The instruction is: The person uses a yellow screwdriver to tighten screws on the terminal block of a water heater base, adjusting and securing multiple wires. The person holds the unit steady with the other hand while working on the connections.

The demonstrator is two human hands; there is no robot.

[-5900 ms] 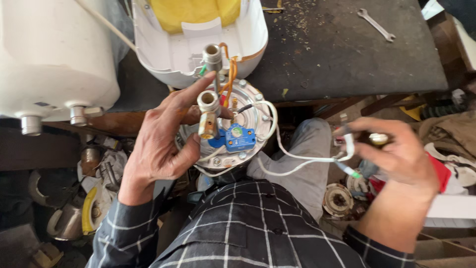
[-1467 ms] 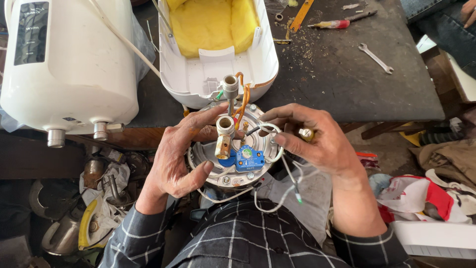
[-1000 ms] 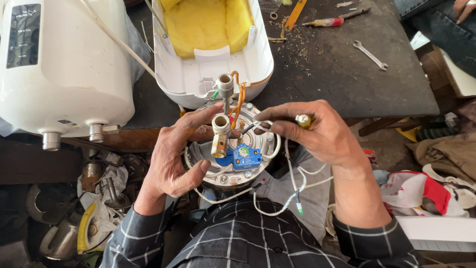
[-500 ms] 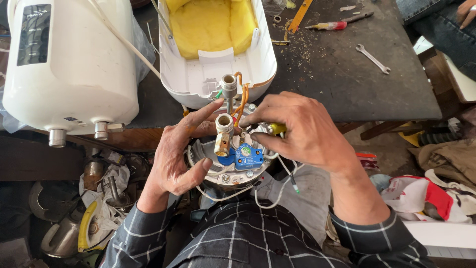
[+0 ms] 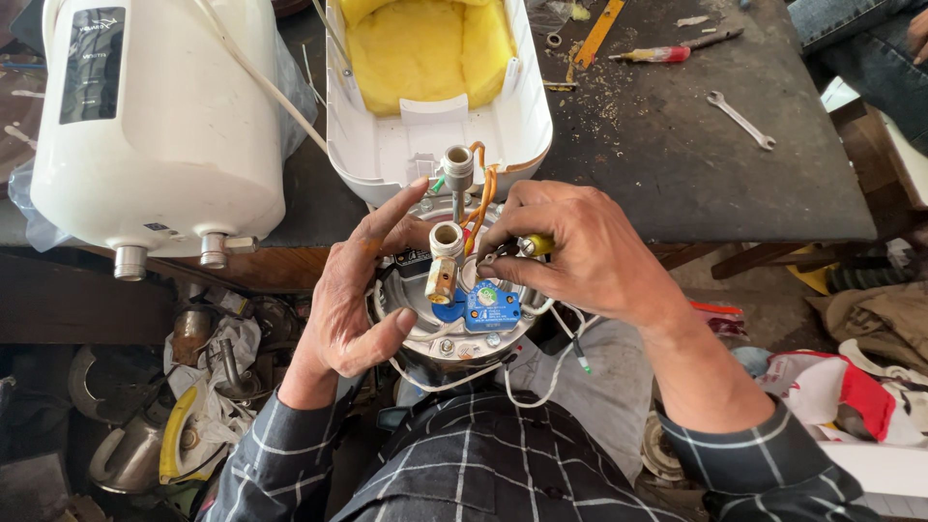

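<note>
Two hands meet over a round metal flange plate [image 5: 454, 333] that sits in the person's lap, close under the head camera, which is the only view. The left hand [image 5: 353, 300] cups the plate's left rim, its fingers spread apart and lying open along the edge, apparently to keep the plate steady and tilted toward the eyes. The right hand [image 5: 580, 256] comes in from the other side; its thumb and fingers are pinched together on a small screwdriver with a yellow handle [image 5: 536, 246], whose tip points down near the blue thermostat block [image 5: 480, 307] on the plate. Two short pipe stubs [image 5: 447, 253] stand up from the plate between the hands, and white wires [image 5: 541, 372] loop below it.

On the dark workbench [image 5: 677, 155] just beyond, an open white heater shell [image 5: 435, 145] lies like a tub, lined with yellow foam insulation [image 5: 425, 48] and otherwise hollow. A whole white water heater [image 5: 159, 116] lies left of it. Farther right rest a spanner [image 5: 739, 120] and a second screwdriver [image 5: 667, 50], well apart from the hands.
</note>
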